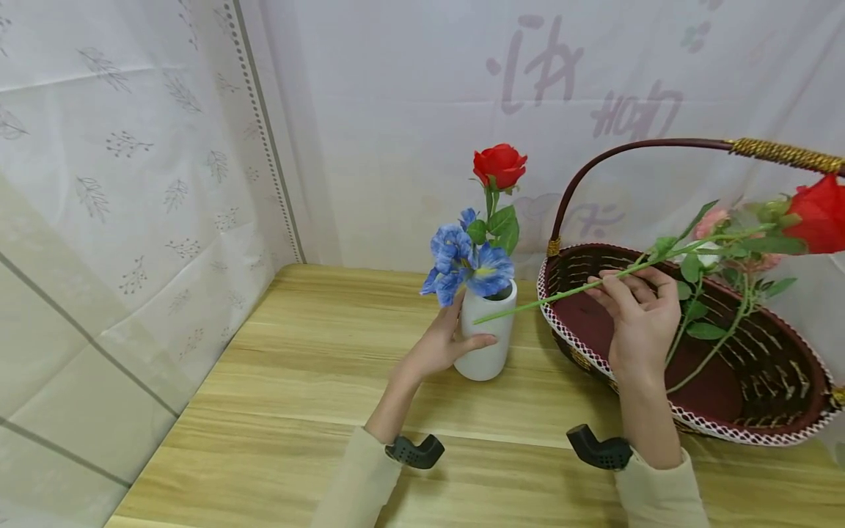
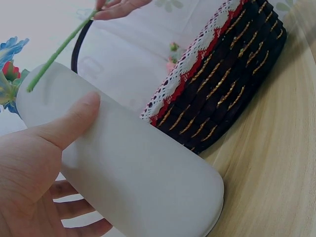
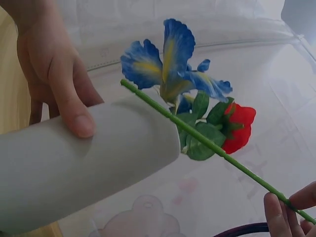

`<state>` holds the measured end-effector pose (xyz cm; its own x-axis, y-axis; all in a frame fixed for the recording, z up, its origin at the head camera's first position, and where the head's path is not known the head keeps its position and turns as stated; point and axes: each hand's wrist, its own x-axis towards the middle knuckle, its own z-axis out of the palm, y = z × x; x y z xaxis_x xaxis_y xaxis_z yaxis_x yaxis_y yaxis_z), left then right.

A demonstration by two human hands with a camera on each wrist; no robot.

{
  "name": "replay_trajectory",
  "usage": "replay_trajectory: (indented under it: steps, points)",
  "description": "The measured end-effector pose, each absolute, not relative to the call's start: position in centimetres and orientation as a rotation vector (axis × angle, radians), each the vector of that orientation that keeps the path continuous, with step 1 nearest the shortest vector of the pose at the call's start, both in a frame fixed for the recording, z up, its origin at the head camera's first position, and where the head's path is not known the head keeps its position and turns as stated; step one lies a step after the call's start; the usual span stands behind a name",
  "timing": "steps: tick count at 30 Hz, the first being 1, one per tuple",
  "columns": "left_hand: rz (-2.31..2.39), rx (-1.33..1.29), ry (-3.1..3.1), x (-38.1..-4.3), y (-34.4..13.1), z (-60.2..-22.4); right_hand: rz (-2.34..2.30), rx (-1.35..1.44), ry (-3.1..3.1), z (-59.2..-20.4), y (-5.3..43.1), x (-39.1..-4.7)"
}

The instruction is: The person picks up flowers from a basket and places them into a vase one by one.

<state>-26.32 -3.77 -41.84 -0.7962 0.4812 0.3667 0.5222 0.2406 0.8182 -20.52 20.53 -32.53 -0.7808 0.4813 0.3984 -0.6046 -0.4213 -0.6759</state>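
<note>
A white vase (image 1: pixel 485 352) stands upright on the wooden table, holding blue irises (image 1: pixel 462 260) and one red rose (image 1: pixel 500 166). My left hand (image 1: pixel 439 345) grips the vase from its left side, the thumb (image 2: pixel 81 118) across its front. Over the basket's near-left rim, my right hand (image 1: pixel 637 315) pinches the green stem (image 3: pixel 197 134) of a second red rose (image 1: pixel 821 214). That stem slants down leftward, its cut end in front of the vase's upper part in the head view. Whether the stem touches the vase I cannot tell.
A dark woven basket (image 1: pixel 574 345) with white lace trim and a tall arched handle (image 1: pixel 614 152) stands right of the vase. Pink flowers (image 1: pixel 711 222) with leafy stems lean inside it. A printed white curtain (image 1: pixel 396 132) hangs behind the table (image 1: pixel 297 367).
</note>
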Motion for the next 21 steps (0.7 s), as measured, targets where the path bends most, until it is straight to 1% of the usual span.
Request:
replay_trajectory:
  steps: [9, 21]
  points:
    - [-1.630, -0.985, -2.448, -26.3, -3.7, -41.8, 2.130, 0.336, -1.080, -31.6, 20.2, -19.5]
    - [-1.628, -0.937, -2.494, -26.1, -3.8, -41.9, 2.066, 0.297, -0.824, -30.3, 21.2, -19.5]
